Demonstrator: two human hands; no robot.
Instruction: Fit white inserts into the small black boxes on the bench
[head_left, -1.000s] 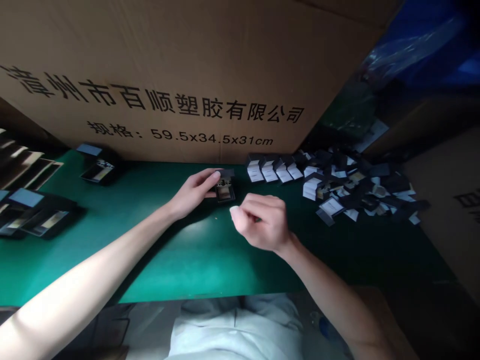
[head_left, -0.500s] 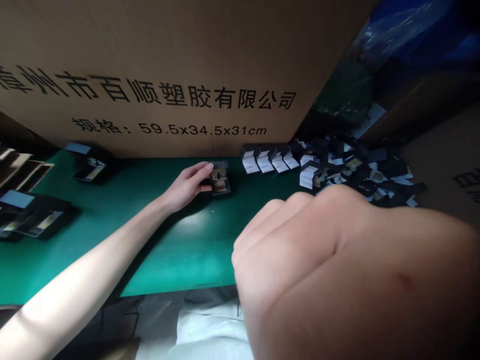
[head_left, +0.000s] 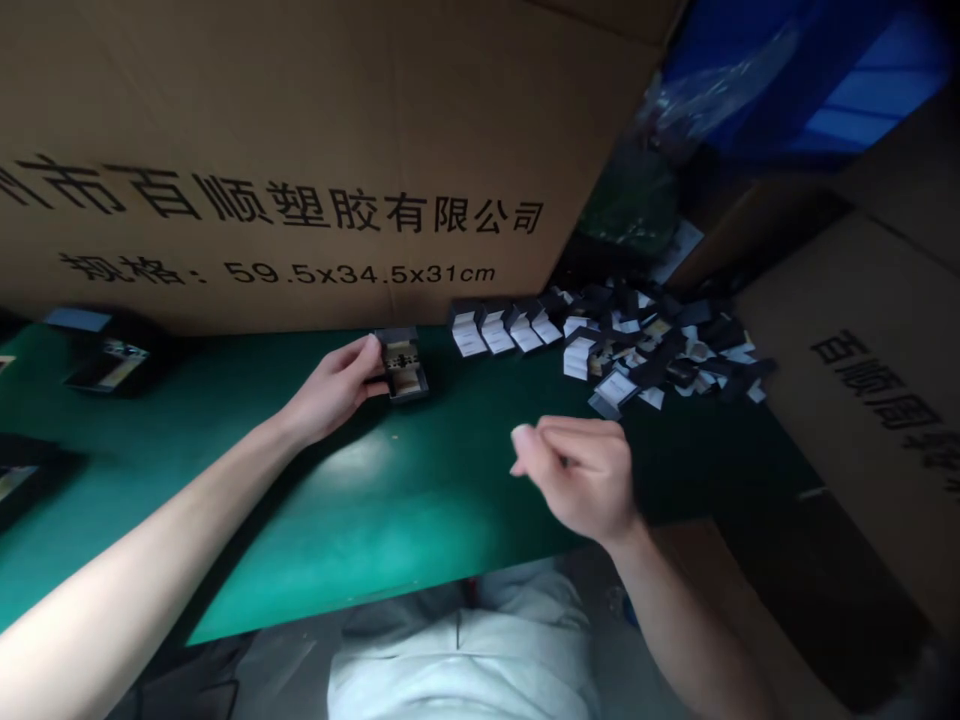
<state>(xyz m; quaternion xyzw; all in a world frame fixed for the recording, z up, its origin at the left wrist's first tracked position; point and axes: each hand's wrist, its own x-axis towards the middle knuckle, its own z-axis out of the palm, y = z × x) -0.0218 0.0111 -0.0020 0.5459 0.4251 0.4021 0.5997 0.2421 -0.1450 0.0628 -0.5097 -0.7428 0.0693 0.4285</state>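
A small black box (head_left: 407,382) with a raised lid sits on the green table (head_left: 457,470). My left hand (head_left: 339,388) grips its left side between thumb and fingers. Inside the box, a pale lower part and a dark patterned strip can be seen. Over the table to the right, my right hand (head_left: 583,470) is closed with its thumb against curled fingers. Whatever those fingers hold, if anything, is hidden. Beyond it lies a loose pile of small black and white pieces (head_left: 675,345). A row of several folded black-and-white pieces (head_left: 495,328) stands beside the pile.
A large printed cardboard carton (head_left: 300,120) rises along the table's back. Another carton (head_left: 862,330) stands at the right. Dark boxes (head_left: 112,350) sit on the left. Blue material and clear plastic (head_left: 697,100) show at the upper right.
My right hand has dropped from close to the camera down over the table, staying closed. My left hand keeps its grip on the box. The view has turned to the right.
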